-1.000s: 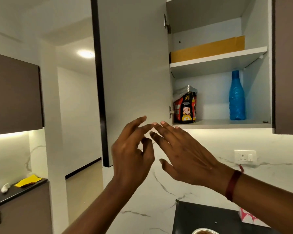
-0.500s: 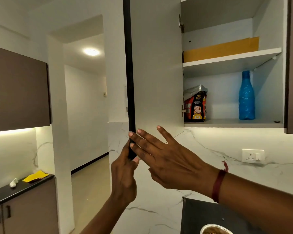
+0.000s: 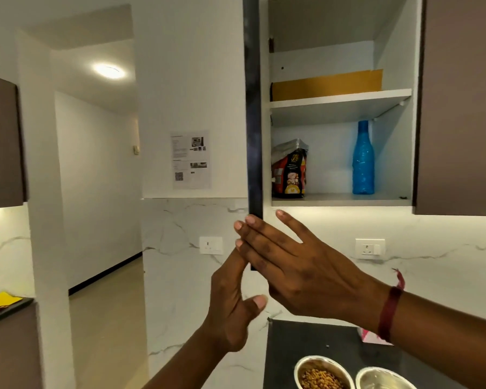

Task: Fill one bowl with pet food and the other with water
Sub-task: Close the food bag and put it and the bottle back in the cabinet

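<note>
Two steel bowls stand on the black counter at the bottom edge: the left bowl (image 3: 323,373) holds brown pet food, the right bowl (image 3: 383,379) looks shiny inside. In the open wall cupboard a red and black pet food bag (image 3: 289,171) and a blue bottle (image 3: 363,160) stand on the lower shelf. The cupboard door (image 3: 253,113) is seen edge-on. My left hand (image 3: 230,307) touches the door's lower edge with straight fingers. My right hand (image 3: 295,262) lies flat against the same edge, fingers extended.
A yellow-brown sheet (image 3: 327,85) lines the back of the upper shelf. A closed brown cupboard (image 3: 460,108) hangs to the right. Wall sockets (image 3: 370,248) sit on the marble backsplash. A pink item (image 3: 372,336) lies on the black counter (image 3: 306,341). A doorway opens left.
The cupboard door has swung from showing its white inner face to edge-on. Both hands followed its lower edge. The view shifted, bringing the two bowls into sight.
</note>
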